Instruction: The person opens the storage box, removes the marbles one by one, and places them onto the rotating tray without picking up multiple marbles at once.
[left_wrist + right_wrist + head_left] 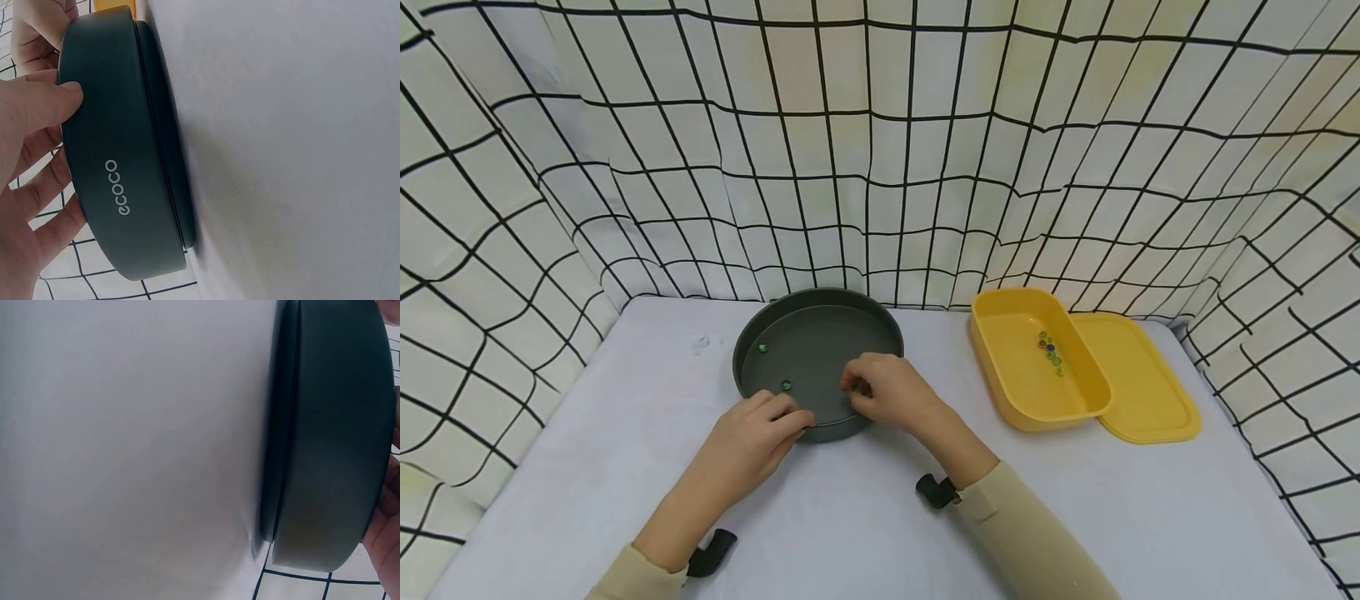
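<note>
Head view: probably partway along, direction unclear, with several small pieces [1050, 347] in the yellow box [1015, 358], two green pieces [786, 385] loose in the dark round tray [823, 342], gripped at its near rim by the left hand [760, 433], and no telling of any piece in the curled right hand [891, 393] inside.

Item: one wordmark [115, 187], "ecoco". Lettering: five lowercase characters, pale and rounded, on a dark ground. Bearer: dark green round pan [119, 125], outer side, seen in the left wrist view. Position: about 8 o'clock from the centre of that view, on the stretch of the side towards its 6 o'clock end. Orientation: set sideways in the view, reading roughly from 6 o'clock up to 12 o'clock, letter tops facing 9 o'clock, towards the rim [76, 169]. Condition: fully legible, unobstructed, single line.
</note>
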The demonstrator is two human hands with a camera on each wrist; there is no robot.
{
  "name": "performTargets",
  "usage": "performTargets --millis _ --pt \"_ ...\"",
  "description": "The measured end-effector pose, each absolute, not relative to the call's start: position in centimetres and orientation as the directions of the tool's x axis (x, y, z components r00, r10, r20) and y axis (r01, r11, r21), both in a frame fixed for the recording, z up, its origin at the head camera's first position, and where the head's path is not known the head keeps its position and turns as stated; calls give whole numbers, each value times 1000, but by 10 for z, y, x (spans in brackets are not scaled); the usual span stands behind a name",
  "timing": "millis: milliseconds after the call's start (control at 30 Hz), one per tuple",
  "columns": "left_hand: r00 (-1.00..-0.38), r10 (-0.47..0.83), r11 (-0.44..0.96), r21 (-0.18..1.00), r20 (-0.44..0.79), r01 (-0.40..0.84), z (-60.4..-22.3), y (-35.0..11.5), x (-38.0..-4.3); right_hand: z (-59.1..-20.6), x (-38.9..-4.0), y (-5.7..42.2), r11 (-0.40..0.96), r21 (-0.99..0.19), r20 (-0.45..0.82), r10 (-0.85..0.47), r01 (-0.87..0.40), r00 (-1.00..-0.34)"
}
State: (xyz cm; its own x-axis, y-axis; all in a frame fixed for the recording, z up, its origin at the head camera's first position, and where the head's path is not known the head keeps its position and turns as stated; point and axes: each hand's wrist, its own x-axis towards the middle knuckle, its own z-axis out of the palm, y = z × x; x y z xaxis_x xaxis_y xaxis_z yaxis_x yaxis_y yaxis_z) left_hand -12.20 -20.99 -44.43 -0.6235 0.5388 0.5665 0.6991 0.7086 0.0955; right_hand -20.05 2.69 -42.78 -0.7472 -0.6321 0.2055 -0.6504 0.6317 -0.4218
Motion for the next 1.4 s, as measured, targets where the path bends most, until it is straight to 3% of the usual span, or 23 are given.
performTargets --millis 400,800,1000,1400 --pt "-634 537 713 101 557 694 -445 -209 -122 -430 -199 29 634 -390 217 -642 -668 -736" --pt "-629 538 705 110 561 701 -445 -209 -122 -408 -191 56 576 -341 370 -644 -743 -669" --pt "-626 534 702 114 568 703 -445 -208 -123 -394 -190 87 628 -313 375 -608 -713 -700" --pt "-628 535 698 124 566 706 -446 -208 -124 -388 -205 176 778 -284 292 -486 -560 -824"
